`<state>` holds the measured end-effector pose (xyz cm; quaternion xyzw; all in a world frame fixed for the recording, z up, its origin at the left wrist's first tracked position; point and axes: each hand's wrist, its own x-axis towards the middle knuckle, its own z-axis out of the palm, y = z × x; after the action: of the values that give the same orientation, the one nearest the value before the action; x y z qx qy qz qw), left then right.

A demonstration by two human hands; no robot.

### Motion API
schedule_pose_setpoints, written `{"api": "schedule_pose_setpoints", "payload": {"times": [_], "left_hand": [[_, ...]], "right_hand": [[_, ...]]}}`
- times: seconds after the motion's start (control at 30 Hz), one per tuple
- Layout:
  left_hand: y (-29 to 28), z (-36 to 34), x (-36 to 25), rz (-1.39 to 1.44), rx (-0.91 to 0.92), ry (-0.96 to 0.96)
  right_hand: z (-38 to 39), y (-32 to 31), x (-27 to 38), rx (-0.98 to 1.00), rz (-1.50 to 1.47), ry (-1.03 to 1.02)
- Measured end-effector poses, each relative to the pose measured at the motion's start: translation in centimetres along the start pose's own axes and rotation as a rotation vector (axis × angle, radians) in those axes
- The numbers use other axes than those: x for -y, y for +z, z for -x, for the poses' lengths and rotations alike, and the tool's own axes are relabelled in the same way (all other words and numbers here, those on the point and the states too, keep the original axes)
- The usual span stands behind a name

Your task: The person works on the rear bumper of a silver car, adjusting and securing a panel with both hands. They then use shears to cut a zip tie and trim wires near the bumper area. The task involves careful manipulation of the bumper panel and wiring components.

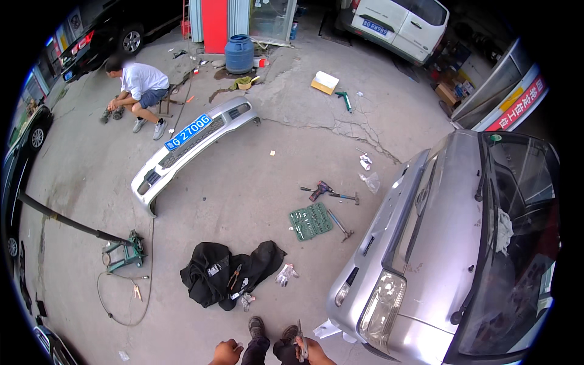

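Observation:
At the bottom edge, my left hand [227,351] is curled closed around something small and pale that I cannot make out. My right hand [307,350] grips an upright silver metal tool [301,331], which looks like pliers, over my dark shoes. Just right of it is the silver car [426,255], with a white piece [327,328] under its front bumper. Ahead of my hands lie a black garment [207,274] with orange-handled pliers on it and pale gloves [286,274].
A green socket case [310,222], drill [319,191] and hammers lie mid-floor. A detached bumper [179,164] lies beyond. Left are a floor jack [125,252], hose and dark cars. Farther back, a seated person [143,85], blue barrel [239,55] and white van [392,27] show.

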<state>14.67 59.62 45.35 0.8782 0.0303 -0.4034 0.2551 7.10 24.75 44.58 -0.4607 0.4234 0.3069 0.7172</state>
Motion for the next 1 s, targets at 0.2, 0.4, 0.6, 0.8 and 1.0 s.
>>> {"api": "schedule_pose_setpoints", "payload": {"times": [0.2,0.4,0.6,0.8,1.0], "left_hand": [[-18.7,-11.1,-7.2,-0.201,-0.064,0.119],[-33.8,-24.9,-14.5,-0.007,-0.347,0.063],[-40.2,-30.2,-12.3,-0.665,-0.035,0.105],[-40.0,-37.1,-14.7,-0.409,0.071,-0.541],[-48.2,-56.7,-31.0,-0.363,0.066,-0.43]], "right_hand": [[1.6,-2.3,14.8,-0.172,-0.138,-0.176],[-4.1,-5.8,27.1,-0.259,-0.094,-0.155],[-10.6,-7.9,44.3,-0.42,0.019,-0.38],[-16.6,-12.2,59.3,-0.597,0.281,-0.401],[-21.3,-17.6,66.8,-0.649,0.245,-0.05]]}}
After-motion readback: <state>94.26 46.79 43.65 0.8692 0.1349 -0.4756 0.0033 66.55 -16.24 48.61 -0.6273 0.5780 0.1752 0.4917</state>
